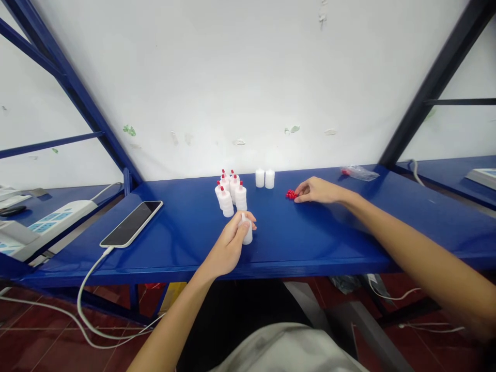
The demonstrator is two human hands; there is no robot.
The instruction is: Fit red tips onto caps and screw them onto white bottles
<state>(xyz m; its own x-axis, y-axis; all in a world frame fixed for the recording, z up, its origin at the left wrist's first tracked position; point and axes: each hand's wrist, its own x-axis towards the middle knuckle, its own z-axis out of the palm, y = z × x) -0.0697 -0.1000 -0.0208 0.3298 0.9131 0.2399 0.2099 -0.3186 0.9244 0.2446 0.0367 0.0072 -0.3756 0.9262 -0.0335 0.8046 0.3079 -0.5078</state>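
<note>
My left hand (231, 241) is wrapped round a white plastic bottle (247, 236), which stands upright near the front of the table with its bare nozzle pointing up. Off to the right, my right hand (315, 190) reaches down to a small pile of red caps (291, 194); thumb and forefinger close on a cap at the pile's right edge, partly hidden by the fingertips. Just beyond my left hand stands a cluster of several white bottles (226, 202) with red tips. Two white bottles without red caps (264, 179) stand at the back, near the wall.
A phone (134, 223) with a white charging cable (81, 297) lies on the left of the blue table (186, 258). A clear plastic bag (360, 173) with something red in it is at the back right. Blue frame posts (87, 98) rise at both sides; a power strip (58, 222) is at far left.
</note>
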